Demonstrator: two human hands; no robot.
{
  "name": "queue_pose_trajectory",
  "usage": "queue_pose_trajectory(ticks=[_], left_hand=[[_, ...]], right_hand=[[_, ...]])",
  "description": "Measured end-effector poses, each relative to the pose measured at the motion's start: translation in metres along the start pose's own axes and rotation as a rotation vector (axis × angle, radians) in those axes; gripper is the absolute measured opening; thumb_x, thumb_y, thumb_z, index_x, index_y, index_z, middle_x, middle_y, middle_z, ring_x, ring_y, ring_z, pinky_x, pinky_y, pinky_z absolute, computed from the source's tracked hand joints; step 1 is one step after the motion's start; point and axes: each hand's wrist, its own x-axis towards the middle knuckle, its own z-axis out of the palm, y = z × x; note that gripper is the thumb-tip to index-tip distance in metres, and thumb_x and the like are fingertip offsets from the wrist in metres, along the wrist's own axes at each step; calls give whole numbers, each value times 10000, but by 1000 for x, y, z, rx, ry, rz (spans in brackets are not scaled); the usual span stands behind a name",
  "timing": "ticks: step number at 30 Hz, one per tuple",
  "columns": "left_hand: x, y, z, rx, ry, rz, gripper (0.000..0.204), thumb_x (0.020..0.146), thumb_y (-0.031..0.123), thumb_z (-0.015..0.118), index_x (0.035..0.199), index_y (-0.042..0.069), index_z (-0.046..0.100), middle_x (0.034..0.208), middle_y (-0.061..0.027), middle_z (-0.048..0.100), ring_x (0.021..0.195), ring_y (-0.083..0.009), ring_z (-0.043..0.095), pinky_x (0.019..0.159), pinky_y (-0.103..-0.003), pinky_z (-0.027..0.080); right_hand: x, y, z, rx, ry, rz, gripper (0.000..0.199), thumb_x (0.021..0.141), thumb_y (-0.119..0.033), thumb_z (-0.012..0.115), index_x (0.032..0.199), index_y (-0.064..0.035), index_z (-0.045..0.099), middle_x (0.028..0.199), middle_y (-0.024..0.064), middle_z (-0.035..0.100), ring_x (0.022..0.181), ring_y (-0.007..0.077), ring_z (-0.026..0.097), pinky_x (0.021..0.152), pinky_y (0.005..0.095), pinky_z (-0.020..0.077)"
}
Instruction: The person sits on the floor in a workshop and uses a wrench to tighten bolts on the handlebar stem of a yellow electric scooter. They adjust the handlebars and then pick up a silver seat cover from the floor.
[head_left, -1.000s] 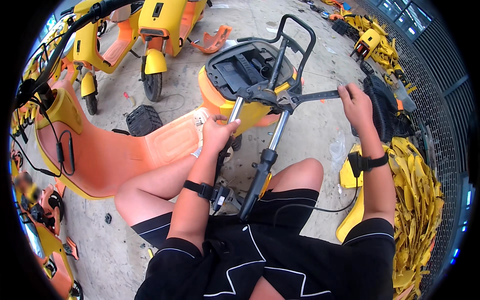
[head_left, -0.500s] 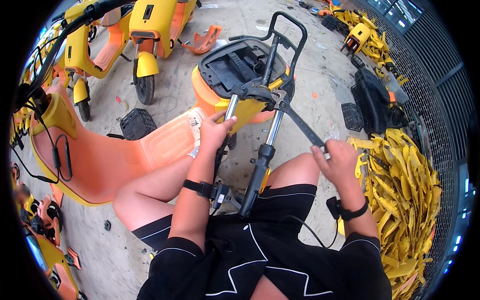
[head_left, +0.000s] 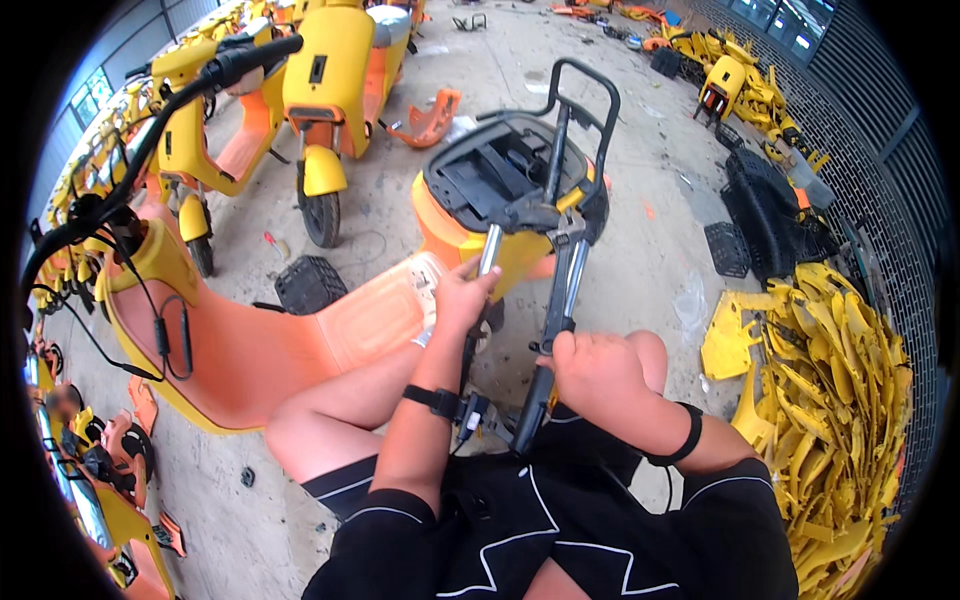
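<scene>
A front fork [head_left: 537, 410] with two silver tubes and black lower legs leans from my lap up against the rear of an orange and yellow scooter [head_left: 230, 340]. My left hand [head_left: 465, 297] is closed round the left silver tube [head_left: 490, 248]. My right hand [head_left: 600, 372] is wrapped round the handle end of a dark adjustable wrench [head_left: 557, 290]. The wrench's jaw sits at the fork's clamp, at the top of the right tube, and its handle lies almost along that tube. Fingers of my right hand are partly hidden behind its back.
An open black seat compartment [head_left: 505, 165] and a black tubular rail [head_left: 612, 95] are just beyond the fork. Yellow scrap panels [head_left: 830, 400] are heaped at right, with black crates [head_left: 728, 248] behind. Parked yellow scooters [head_left: 325, 70] line the far left; a black basket [head_left: 310, 284] lies nearer.
My right hand has swung the wrench handle leftward and toward me, from pointing out to the right to lying near the right tube. My left hand keeps its hold. The whole view has shifted slightly.
</scene>
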Motion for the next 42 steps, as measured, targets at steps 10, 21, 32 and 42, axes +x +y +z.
queue_pose_trajectory(ticks=[10, 21, 32, 42], left_hand=[[-1, -1, -1, -42, -37, 5, 558, 888, 210, 784, 1366, -24, 616, 771, -41, 675, 577, -99, 611, 536, -259, 497], [9, -15, -2, -36, -58, 35, 510, 910, 171, 771, 1363, -9, 619, 771, -23, 659, 611, -98, 602, 559, -251, 493], [20, -25, -6, 63, -88, 51, 467, 919, 187, 741, 1336, 8, 633, 802, -34, 693, 655, -121, 639, 595, -274, 508], [-1, -2, -3, -43, -77, -23, 498, 914, 219, 777, 1290, -72, 628, 746, -44, 676, 567, -95, 610, 525, -250, 481]], right_hand=[[37, 32, -20, 213, -49, -368, 260, 827, -304, 737, 797, -84, 602, 778, 34, 606, 757, 233, 659, 680, 361, 512], [88, 56, 11, 313, -126, -921, 127, 841, -258, 663, 796, -149, 616, 847, 14, 542, 876, 214, 592, 722, 330, 497], [186, 9, 79, 105, -76, -860, 194, 819, -321, 643, 779, -151, 728, 797, 23, 698, 810, 238, 672, 736, 391, 515], [307, 62, 76, -15, -470, -344, 375, 934, -462, 563, 1012, -162, 774, 958, 77, 759, 938, 306, 720, 811, 461, 547]])
